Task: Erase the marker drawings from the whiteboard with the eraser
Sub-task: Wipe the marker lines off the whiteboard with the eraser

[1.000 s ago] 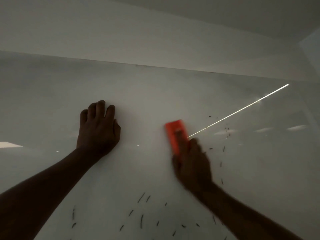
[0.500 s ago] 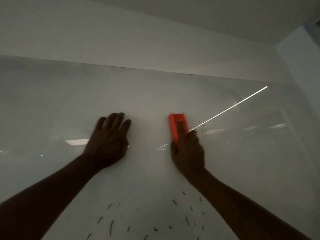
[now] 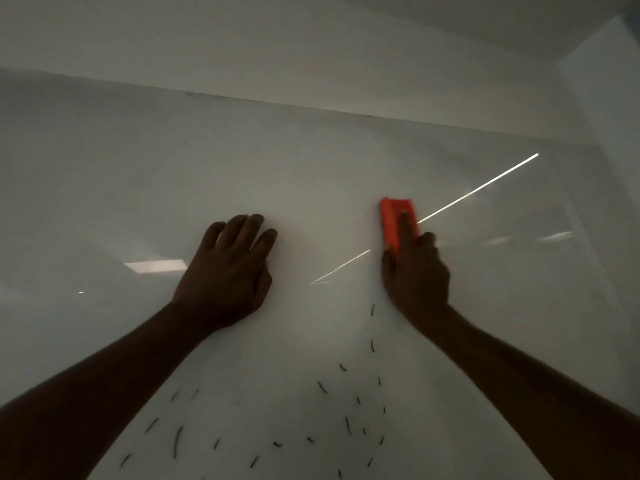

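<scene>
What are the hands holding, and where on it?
The right hand holds the orange eraser by its lower end, one of its fingers lying along its back. The left hand holds nothing; it rests on the whiteboard.

The whiteboard [image 3: 311, 188] is looking smooth and glossy, mirroring ceiling lights as bright streaks. The eraser [image 3: 393, 220] is showing a smooth orange plastic back with a dull sheen. The marker dashes [image 3: 348, 426] are lying matt black on the shine.
</scene>
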`<control>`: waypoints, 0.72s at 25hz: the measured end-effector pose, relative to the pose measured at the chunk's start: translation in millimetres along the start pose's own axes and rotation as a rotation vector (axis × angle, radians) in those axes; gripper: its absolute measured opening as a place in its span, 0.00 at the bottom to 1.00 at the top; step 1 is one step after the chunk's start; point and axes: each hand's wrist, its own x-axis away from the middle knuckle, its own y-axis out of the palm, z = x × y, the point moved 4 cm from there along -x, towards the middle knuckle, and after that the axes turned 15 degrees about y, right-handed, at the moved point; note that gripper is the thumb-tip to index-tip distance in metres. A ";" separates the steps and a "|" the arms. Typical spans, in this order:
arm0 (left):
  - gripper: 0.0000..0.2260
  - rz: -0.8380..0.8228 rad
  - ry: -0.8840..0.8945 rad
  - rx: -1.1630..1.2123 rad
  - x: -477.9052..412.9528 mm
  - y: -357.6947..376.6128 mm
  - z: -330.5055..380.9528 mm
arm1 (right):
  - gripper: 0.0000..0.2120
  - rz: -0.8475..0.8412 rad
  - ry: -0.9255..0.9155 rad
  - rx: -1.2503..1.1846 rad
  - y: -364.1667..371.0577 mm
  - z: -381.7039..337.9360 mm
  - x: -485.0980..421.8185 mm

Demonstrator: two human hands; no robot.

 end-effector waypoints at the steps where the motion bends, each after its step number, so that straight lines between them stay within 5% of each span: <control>1: 0.23 -0.003 -0.001 -0.002 1.0 -0.3 -0.1 | 0.32 -0.022 -0.179 -0.055 -8.6 -10.3 39.8; 4: 0.23 -0.003 0.000 -0.017 0.9 -2.6 -0.3 | 0.29 -0.223 -0.763 -0.066 -30.4 9.4 145.2; 6: 0.23 -0.017 -0.006 -0.016 0.9 -2.5 0.7 | 0.28 -0.171 -0.843 -0.010 -30.4 34.1 116.1; 11: 0.23 -0.017 -0.010 -0.028 1.4 -1.0 1.2 | 0.31 -0.014 -0.128 0.010 -8.8 38.7 -20.1; 13: 0.23 -0.021 -0.008 -0.035 1.2 -0.9 2.4 | 0.32 -0.021 -0.068 -0.073 -10.7 19.3 6.2; 18: 0.23 -0.034 -0.005 -0.041 1.2 -1.6 3.0 | 0.30 -0.283 -0.782 -0.232 -37.1 -0.4 180.0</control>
